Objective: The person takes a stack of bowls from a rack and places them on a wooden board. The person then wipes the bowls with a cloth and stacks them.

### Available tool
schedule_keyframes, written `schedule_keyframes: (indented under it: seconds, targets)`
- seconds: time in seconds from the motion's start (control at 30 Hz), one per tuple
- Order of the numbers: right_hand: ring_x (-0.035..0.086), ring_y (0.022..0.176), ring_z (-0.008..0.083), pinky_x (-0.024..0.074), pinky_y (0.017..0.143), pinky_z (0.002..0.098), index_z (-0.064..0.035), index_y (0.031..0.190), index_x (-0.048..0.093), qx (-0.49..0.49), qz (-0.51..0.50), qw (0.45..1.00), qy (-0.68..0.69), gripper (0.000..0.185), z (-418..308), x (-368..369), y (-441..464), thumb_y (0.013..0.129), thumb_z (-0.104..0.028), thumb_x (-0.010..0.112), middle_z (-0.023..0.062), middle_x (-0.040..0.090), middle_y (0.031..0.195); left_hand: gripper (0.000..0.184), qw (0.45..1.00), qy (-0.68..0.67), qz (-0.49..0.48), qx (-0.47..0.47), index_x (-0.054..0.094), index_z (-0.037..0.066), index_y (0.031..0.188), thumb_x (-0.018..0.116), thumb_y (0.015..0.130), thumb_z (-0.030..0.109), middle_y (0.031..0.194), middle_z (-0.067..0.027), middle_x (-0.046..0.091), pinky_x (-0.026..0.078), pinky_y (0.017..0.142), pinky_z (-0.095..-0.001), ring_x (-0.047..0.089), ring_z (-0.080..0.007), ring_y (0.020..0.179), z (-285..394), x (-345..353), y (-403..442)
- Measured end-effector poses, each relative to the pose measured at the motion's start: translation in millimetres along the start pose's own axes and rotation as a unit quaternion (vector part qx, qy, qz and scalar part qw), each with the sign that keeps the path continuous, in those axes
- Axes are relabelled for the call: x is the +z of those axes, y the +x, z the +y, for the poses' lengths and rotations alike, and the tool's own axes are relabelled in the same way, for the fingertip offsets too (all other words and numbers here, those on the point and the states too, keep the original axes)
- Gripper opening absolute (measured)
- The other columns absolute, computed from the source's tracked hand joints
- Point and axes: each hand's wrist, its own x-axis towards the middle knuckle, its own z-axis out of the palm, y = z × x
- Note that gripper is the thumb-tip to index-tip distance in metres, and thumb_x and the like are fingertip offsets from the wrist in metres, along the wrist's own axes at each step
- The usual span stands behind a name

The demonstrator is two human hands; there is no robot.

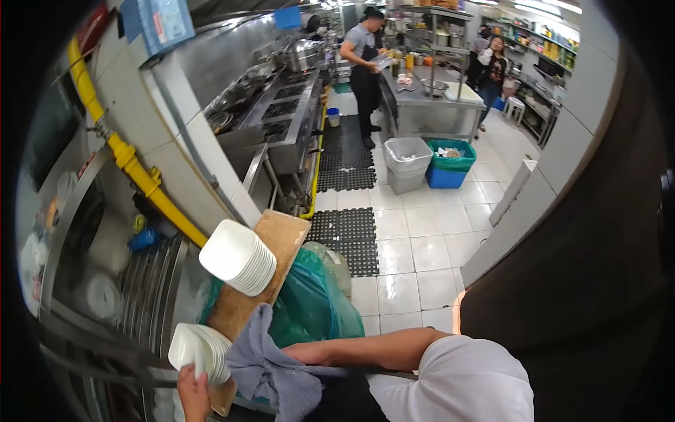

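At the lower left, my left hand (193, 391) grips the near edge of a white bowl (186, 346) at the end of a tilted stack of white bowls (216, 352). My right hand (304, 353) is closed on a grey cloth (271, 366), which hangs down beside that stack; its fingers are partly covered by the cloth. A taller stack of white square bowls (238, 257) stands farther along the wooden board (287, 235), beyond both hands.
A green bag (316, 302) lies beside the board. Metal racks and a yellow pipe (133, 165) are at left. Black mats (343, 235) cover part of the tiled floor. Grey (406, 165) and blue (448, 172) bins, a steel counter and several people are farther off.
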Motion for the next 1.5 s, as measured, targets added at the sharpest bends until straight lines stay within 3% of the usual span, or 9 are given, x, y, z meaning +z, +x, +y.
schedule_keyframes:
  seconds: [0.13,0.37,0.43,0.67,0.77,0.87,1.0,1.17,1.5]
  targets:
    - [0.059,0.106,0.0159,0.0468,0.096,0.0323,-0.0029,0.124,0.057,-0.005,-0.013,1.0,-0.028,0.034,6,-6,-20,0.095,-0.021,0.055,0.0051,0.061,0.119,0.033,0.978,-0.144,0.115,-0.099,0.063,-0.006,0.087,0.055,0.093,0.026,0.073,-0.0134,0.065,0.046,0.062,-0.0359,0.057,-0.0191,0.065,0,-7,0]
    - [0.054,0.117,0.0219,0.0427,0.101,0.0351,-0.0036,0.131,0.05,-0.174,0.051,0.92,-0.348,0.038,-17,42,-19,0.093,-0.007,0.05,0.0093,0.055,0.127,0.028,0.622,-0.718,0.295,-0.107,0.054,-0.003,0.122,0.051,0.097,0.01,0.122,-0.0133,0.06,0.045,0.099,-0.0387,0.058,-0.0237,0.113,69,-2,-25]
    - [0.05,0.122,0.0241,0.0382,0.105,0.037,-0.0045,0.131,0.05,-0.295,-0.039,0.714,-0.634,0.038,-16,58,-7,0.093,-0.006,0.048,0.0114,0.05,0.133,0.027,0.627,-0.714,0.298,-0.096,0.056,-0.001,0.121,0.05,0.097,0.009,0.123,-0.0132,0.06,0.045,0.099,-0.0385,0.058,-0.0234,0.113,95,7,-30]
    - [0.045,0.122,0.0362,0.0364,0.102,0.0394,-0.0035,0.117,0.059,-0.49,0.075,0.506,-0.706,0.04,-63,163,59,0.08,-0.021,0.06,0.0205,0.046,0.133,0.023,0.724,-0.614,0.271,-0.159,0.061,0.0,0.112,0.057,0.09,0.006,0.109,-0.0063,0.063,0.047,0.088,-0.0298,0.06,-0.0143,0.097,106,51,-84]
    - [0.058,0.104,0.0307,0.0443,0.091,0.038,-0.0032,0.12,0.057,-0.475,0.049,0.596,-0.646,0.039,-68,129,102,0.087,-0.022,0.056,0.0163,0.061,0.114,0.02,0.727,-0.658,0.168,-0.101,0.065,-0.005,0.104,0.06,0.087,0.004,0.101,-0.0071,0.065,0.045,0.085,-0.0282,0.06,-0.0131,0.094,84,54,-104]
    - [0.056,0.108,0.0225,0.0447,0.092,0.0339,-0.0034,0.123,0.056,-0.165,0.027,0.929,-0.332,0.039,-56,78,112,0.093,-0.028,0.052,0.0129,0.063,0.111,0.023,0.687,-0.691,0.202,-0.099,0.064,-0.009,0.107,0.06,0.088,0.004,0.105,-0.0125,0.066,0.046,0.088,-0.0334,0.061,-0.0193,0.098,114,43,-102]
    - [0.06,0.101,0.0162,0.0491,0.089,0.0299,-0.0029,0.122,0.056,-0.169,0.118,0.892,-0.402,0.033,2,37,45,0.093,-0.02,0.055,0.0083,0.063,0.112,0.025,0.644,-0.73,0.215,-0.077,0.062,-0.008,0.11,0.06,0.088,0.005,0.109,-0.0146,0.066,0.047,0.089,-0.0348,0.062,-0.0209,0.101,126,48,-101]
    - [0.065,0.081,0.0147,0.0545,0.071,0.0281,-0.0034,0.107,0.062,-0.026,0.166,0.943,-0.288,0.019,-16,-23,-27,0.091,-0.012,0.058,0.0025,0.066,0.096,0.028,0.923,-0.339,-0.102,-0.149,0.061,-0.001,0.113,0.06,0.09,0.016,0.108,-0.0152,0.066,0.05,0.081,-0.0345,0.065,-0.0263,0.099,114,50,-47]
    - [0.063,0.083,0.0137,0.0528,0.074,0.0272,-0.0032,0.108,0.062,-0.028,0.288,0.946,-0.144,0.02,-19,-54,-95,0.093,-0.013,0.054,0.0021,0.064,0.093,0.024,0.99,0.007,-0.135,0.042,0.06,0.0,0.108,0.057,0.087,0.01,0.109,-0.0163,0.064,0.048,0.09,-0.0395,0.059,-0.0341,0.106,59,145,48]
